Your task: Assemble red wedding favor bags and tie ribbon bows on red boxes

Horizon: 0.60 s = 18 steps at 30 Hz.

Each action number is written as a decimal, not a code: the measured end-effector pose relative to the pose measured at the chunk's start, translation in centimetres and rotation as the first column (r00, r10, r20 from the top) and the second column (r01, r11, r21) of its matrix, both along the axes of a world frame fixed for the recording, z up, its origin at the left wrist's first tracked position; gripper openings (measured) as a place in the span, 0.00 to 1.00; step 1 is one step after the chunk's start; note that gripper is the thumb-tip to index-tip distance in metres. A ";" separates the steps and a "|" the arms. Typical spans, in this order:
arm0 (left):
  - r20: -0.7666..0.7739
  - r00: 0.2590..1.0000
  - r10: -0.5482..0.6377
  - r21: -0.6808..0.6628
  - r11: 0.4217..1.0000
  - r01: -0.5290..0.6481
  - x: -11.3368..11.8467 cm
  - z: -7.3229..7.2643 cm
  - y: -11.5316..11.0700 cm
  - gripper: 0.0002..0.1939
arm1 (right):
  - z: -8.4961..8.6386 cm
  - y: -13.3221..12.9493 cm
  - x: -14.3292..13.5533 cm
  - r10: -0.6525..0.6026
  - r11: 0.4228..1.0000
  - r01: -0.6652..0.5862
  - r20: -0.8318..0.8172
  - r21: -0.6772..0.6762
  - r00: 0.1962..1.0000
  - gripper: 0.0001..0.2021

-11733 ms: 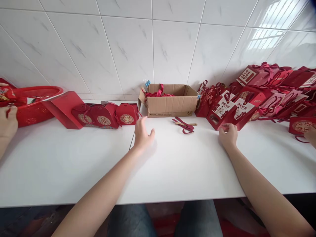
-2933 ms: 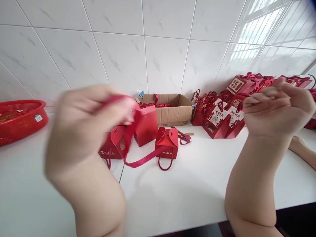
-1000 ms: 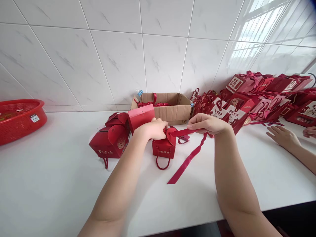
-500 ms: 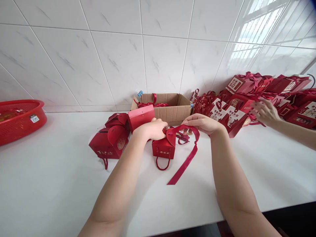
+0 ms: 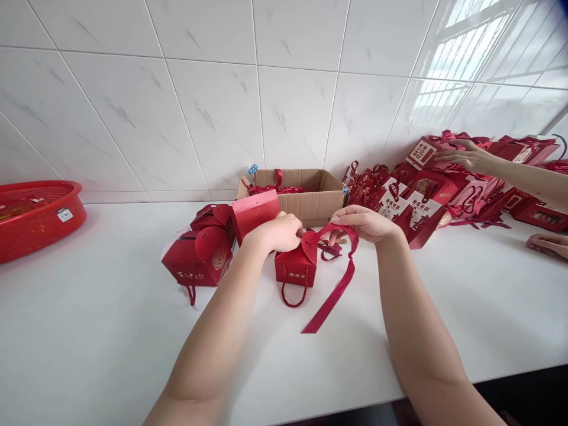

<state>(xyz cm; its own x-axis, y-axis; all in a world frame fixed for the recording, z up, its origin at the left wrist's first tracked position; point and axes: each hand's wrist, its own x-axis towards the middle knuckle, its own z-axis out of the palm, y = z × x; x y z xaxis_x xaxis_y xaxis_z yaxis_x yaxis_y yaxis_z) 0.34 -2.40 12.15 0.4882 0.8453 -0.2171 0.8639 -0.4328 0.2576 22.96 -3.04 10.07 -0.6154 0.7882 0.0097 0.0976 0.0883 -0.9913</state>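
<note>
A small red gift box (image 5: 296, 267) with a twisted cord handle (image 5: 294, 305) stands on the white table in front of me. My left hand (image 5: 284, 232) is closed at its top flaps, the fingertips partly hidden behind the box's rounded flap. A dark red ribbon (image 5: 332, 300) runs from the top of the box, loops to the right and trails down to the table. My right hand (image 5: 361, 225) pinches this ribbon near the box. Behind my right fingers lies a little heap of ribbon pieces (image 5: 331, 251).
Other red gift boxes (image 5: 197, 257) stand on the left, beside an upright open box (image 5: 255, 214). Behind is a cardboard box (image 5: 310, 204) holding red ribbons. A red plastic basket (image 5: 39, 222) sits far left. Red boxes (image 5: 421, 213) are piled right, where another person's hand (image 5: 470, 158) reaches.
My hands and the ribbon have hardly moved. The other person's hand has moved up onto the top of the pile, and a second hand now shows at the right edge.
</note>
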 end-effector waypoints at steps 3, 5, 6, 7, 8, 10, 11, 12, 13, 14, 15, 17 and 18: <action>0.017 1.000 0.017 -0.003 1.000 -0.017 0.1 -0.1 0.1 0.10 | -0.2 0.2 0.1 0.011 0.999 -0.011 -0.009 -0.032 1.000 0.13; 0.022 1.000 0.019 -0.007 1.000 -0.019 0.1 -0.2 0.2 0.10 | -0.3 0.2 0.1 0.014 0.999 -0.015 -0.005 -0.037 1.000 0.13; 0.022 1.000 0.017 -0.011 1.000 -0.017 0.0 -0.2 0.3 0.11 | -0.3 0.3 0.0 0.016 0.999 -0.016 -0.001 -0.034 1.000 0.13; 0.022 1.000 0.014 -0.016 1.000 -0.014 -0.1 -0.3 0.4 0.11 | -0.3 0.3 0.0 0.018 0.999 -0.018 0.003 -0.027 1.000 0.13; 0.023 1.000 0.009 -0.020 1.000 -0.009 -0.1 -0.3 0.5 0.11 | -0.3 0.3 0.0 0.019 1.000 -0.019 0.008 -0.019 1.000 0.13; 0.026 1.000 -0.004 -0.026 1.000 0.005 -0.3 -0.3 0.6 0.12 | -0.3 0.3 0.0 0.024 1.000 -0.024 0.016 -0.003 1.000 0.14; 0.029 1.000 -0.010 -0.029 1.000 0.011 -0.3 -0.3 0.6 0.12 | -0.3 0.3 0.0 0.026 1.000 -0.026 0.020 0.001 0.999 0.14; 0.032 0.999 -0.016 -0.032 0.999 0.017 -0.4 -0.2 0.7 0.12 | -0.3 0.3 0.0 0.028 1.000 -0.028 0.024 0.001 0.999 0.13; 0.037 0.999 -0.021 -0.035 0.999 0.022 -0.4 -0.2 0.7 0.13 | -0.3 0.3 -0.1 0.029 1.000 -0.029 0.027 -0.003 0.999 0.13; 0.044 0.999 -0.025 -0.037 0.999 0.027 -0.4 -0.2 0.6 0.13 | -0.3 0.4 -0.1 0.029 1.000 -0.029 0.029 -0.010 0.999 0.13; 0.052 0.998 -0.029 -0.035 0.999 0.030 -0.3 -0.1 0.6 0.13 | -0.3 0.4 -0.1 0.029 0.999 -0.029 0.030 -0.019 0.999 0.13; 0.074 0.997 -0.027 -0.025 0.999 0.029 -0.1 -0.1 0.4 0.14 | -0.4 0.5 -0.1 0.026 0.999 -0.025 0.034 -0.034 0.999 0.12; 0.083 0.996 -0.021 -0.022 1.000 0.022 -0.1 -0.1 0.3 0.14 | -0.4 0.5 -0.2 0.023 0.999 -0.022 0.037 -0.037 0.999 0.12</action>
<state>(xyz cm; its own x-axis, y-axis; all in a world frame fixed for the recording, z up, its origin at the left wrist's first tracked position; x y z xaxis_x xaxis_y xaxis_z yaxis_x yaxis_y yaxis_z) 0.29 -2.10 12.04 0.5233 0.8298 -0.1940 0.8298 -0.4443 0.3377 22.78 -2.55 9.65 -0.6323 0.7736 -0.0427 0.1332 0.0543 -0.9896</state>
